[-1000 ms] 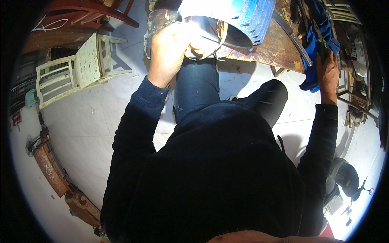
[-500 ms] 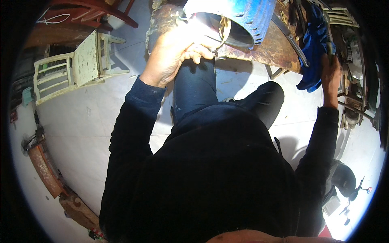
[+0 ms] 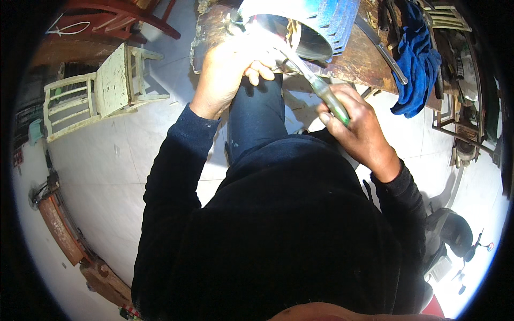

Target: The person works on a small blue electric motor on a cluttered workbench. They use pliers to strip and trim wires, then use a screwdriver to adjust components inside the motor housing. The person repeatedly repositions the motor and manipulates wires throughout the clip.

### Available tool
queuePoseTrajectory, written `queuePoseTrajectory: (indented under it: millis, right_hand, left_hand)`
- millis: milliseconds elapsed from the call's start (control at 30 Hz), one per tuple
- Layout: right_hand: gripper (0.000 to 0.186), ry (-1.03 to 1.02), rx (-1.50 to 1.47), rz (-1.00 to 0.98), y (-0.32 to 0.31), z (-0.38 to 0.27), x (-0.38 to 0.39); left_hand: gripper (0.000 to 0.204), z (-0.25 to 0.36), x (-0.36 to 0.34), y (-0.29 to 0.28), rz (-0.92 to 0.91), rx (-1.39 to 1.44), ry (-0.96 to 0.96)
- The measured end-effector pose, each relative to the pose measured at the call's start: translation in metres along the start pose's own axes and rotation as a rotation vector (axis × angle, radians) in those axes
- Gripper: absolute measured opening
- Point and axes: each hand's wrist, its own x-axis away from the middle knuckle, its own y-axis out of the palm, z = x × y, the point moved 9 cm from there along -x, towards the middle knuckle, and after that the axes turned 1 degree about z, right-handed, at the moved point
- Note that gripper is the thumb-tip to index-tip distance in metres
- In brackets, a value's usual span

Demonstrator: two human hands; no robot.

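Pale tiles make up the floor (image 3: pixel 101 166), with a worn, light-painted chair (image 3: pixel 114 80) lying tipped over at left and a brown table (image 3: pixel 369 69) at the top. On the table, near its front edge, sits a blue drum (image 3: pixel 334 24), its round mouth facing the person and slightly left, its body running up and away to the right; wires (image 3: pixel 293 35) show at the mouth. Slanting across that edge is a tool (image 3: pixel 329 99) with a greenish handle: its long axis runs from the butt at lower right up to the left, and its slim end points at the drum's mouth and the left hand, the tip lost in glare. Below the edge, 1 thigh (image 3: pixel 256 115) rises between the forearms, and bare floor shows right of the right hand. A metal bar (image 3: pixel 383 48) lies right of the drum, its end by the table's edge, just beside a blue cloth (image 3: pixel 415 59) that droops over the corner. Closed around the handle, the right hand (image 3: pixel 357 120) grips it toward its butt. Loosely curled, the left hand (image 3: pixel 225 67) is at the mouth's left side; glare hides whether its fingertips pinch anything.
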Motion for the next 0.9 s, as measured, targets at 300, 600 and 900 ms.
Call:
queuePoseTrajectory:
  millis: [300, 600, 900]
  right_hand:
    - [0.046, 0.029, -0.014, 0.003, 0.01, -0.013, -0.032]
    - [0.041, -0.045, 0.078, -0.007, 0.0, -0.021, -0.042]
    - [0.038, 0.02, 0.01, -0.057, 0.018, 0.008, -0.061]
  left_hand:
    - [0.023, 0.007, 0.002, -0.008, -0.04, -0.076, -0.04]
    - [0.023, 0.002, -0.002, -0.006, -0.098, 0.05, -0.033]
    - [0.022, -0.008, -0.008, -0.003, -0.161, 0.022, -0.036]
